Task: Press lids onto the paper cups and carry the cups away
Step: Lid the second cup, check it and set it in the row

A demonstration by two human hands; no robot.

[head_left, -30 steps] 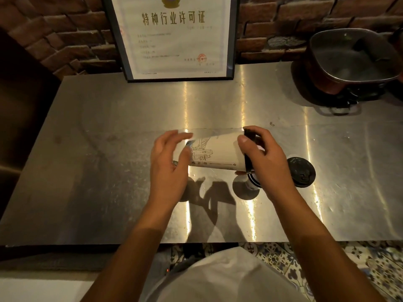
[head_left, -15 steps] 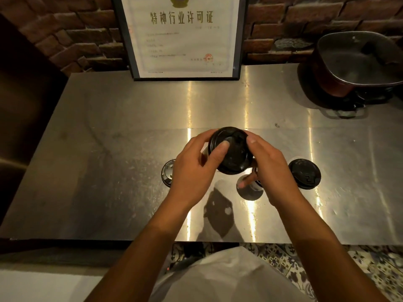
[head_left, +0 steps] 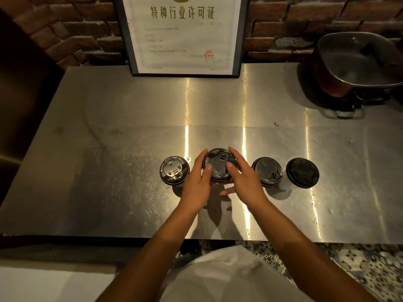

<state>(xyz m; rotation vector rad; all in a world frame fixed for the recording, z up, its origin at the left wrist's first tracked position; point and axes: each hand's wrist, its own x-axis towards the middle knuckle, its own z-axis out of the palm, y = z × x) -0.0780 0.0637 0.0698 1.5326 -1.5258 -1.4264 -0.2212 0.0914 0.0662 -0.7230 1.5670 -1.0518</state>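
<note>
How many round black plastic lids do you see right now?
4, in a row: the leftmost lid, the middle lid between the left hand and right hand, the third lid just right, the rightmost lid.

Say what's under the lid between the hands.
Only a thin cup edge shows beneath the middle lid; the left hand, right hand and lid hide the rest.

Dim, warm light falls from above and beyond the steel counter (head_left: 109, 171), drawing three vertical streaks of glare down its middle and right. The left hand (head_left: 196, 186) and right hand (head_left: 245, 182) throw soft shadows toward the near edge. The far left sinks into black. The framed certificate (head_left: 182, 33) is brightest, its small print blurred; wide-angle distortion bows the counter's edges.
</note>
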